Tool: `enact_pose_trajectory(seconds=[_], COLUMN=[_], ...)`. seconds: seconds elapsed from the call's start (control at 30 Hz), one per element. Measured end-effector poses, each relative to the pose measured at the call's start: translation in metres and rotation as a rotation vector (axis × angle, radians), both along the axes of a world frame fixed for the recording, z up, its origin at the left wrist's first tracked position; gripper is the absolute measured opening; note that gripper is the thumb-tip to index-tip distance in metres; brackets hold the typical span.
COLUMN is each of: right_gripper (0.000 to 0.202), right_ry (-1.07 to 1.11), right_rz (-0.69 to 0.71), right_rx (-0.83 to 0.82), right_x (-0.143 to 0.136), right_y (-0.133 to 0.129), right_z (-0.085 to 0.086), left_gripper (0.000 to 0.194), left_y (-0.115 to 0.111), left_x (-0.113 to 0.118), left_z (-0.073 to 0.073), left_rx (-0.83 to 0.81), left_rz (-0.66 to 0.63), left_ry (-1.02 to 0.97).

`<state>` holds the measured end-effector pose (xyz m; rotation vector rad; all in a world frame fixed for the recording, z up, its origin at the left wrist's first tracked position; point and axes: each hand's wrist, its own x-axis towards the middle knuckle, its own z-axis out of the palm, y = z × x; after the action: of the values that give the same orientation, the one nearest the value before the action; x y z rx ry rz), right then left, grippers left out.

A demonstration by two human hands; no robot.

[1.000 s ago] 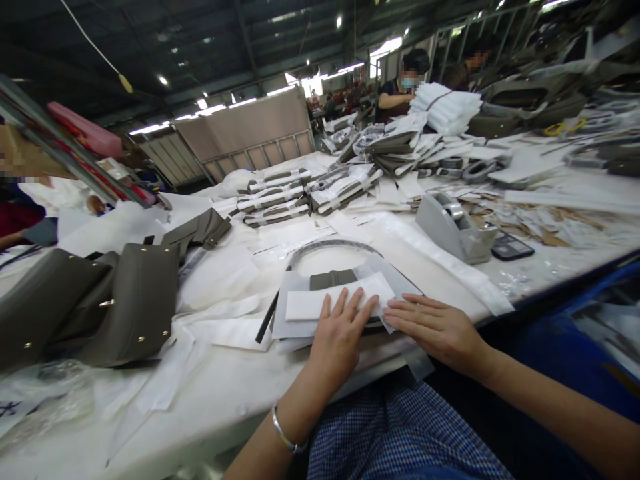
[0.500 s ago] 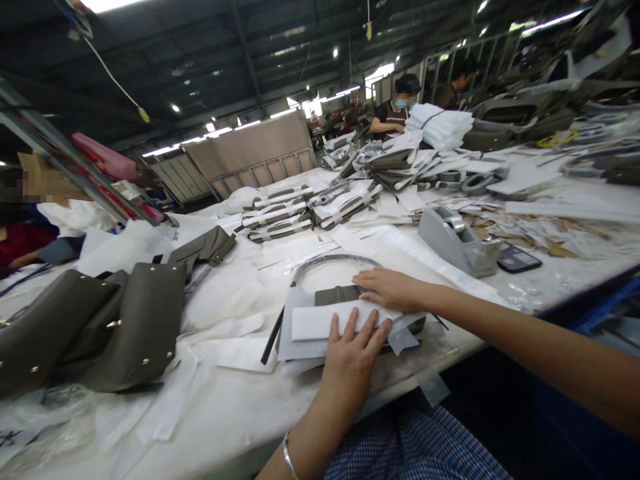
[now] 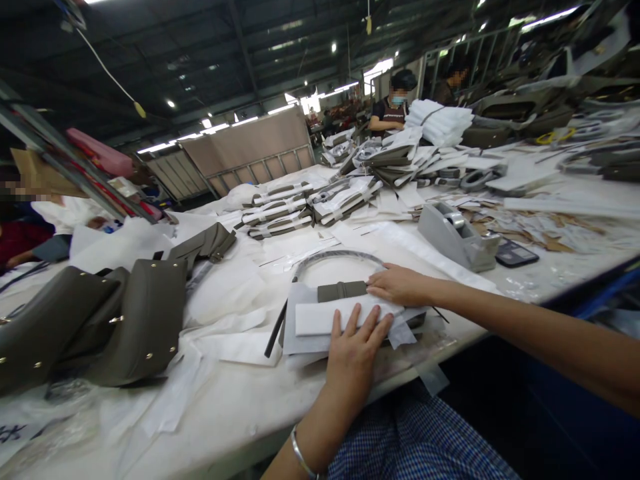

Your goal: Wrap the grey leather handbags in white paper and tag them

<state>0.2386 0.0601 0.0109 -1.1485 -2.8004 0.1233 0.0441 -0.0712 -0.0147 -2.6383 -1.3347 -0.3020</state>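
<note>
- 2 bare hands on the job, and the piece they're working on lies flat on the near edge of a white table: an olive flap, a looped handle arching beyond it, and a thin translucent sheet underneath a white foam strip.
- Left hand: fingers spread wide, laid flat on the strip, pressing rather than gripping.
- Right hand: fingers close together, slightly bent, tips at the flap's right end. Can't tell if they pinch anything.
- Step in hand, my read: holding the strip flat while the right hand tidies that end. Next move calls for a steady left palm, since loose foam would probably slide.
- Containers: a grey tape dispenser beyond the right hand, with 1 roll in it.
- Far off, a dark band holds a bundle of white sheets.
- Olive bag-like shapes with studs sit at left. Can't see whether they've got anything inside.
</note>
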Motion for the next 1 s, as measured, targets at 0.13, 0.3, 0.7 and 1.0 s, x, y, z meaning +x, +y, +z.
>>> enact_pose_trajectory(seconds=[0.13, 0.3, 0.7, 1.0], right_gripper=[0.034, 0.045, 0.043, 0.038], right_ry=[0.31, 0.507, 0.53, 0.556], right_rz=[0.037, -0.01, 0.14, 0.175], right_rx=[-0.02, 0.292, 0.364, 0.301], right_x=[0.039, 0.085, 0.063, 0.059], right_y=[-0.041, -0.129, -0.153, -0.188], right_z=[-0.002, -0.029, -0.085, -0.078], left_gripper=[0.064, 0.067, 0.076, 0.076], left_y=[0.0, -0.001, -0.004, -0.004], left_x=[0.001, 0.001, 0.004, 0.007], left_z=[0.003, 0.006, 0.009, 0.005], left_rx=[-0.016, -0.029, -0.053, -0.037], left_rz=[-0.001, 0.003, 0.035, 0.069], left_ry=[-0.032, -0.035, -0.07, -0.08])
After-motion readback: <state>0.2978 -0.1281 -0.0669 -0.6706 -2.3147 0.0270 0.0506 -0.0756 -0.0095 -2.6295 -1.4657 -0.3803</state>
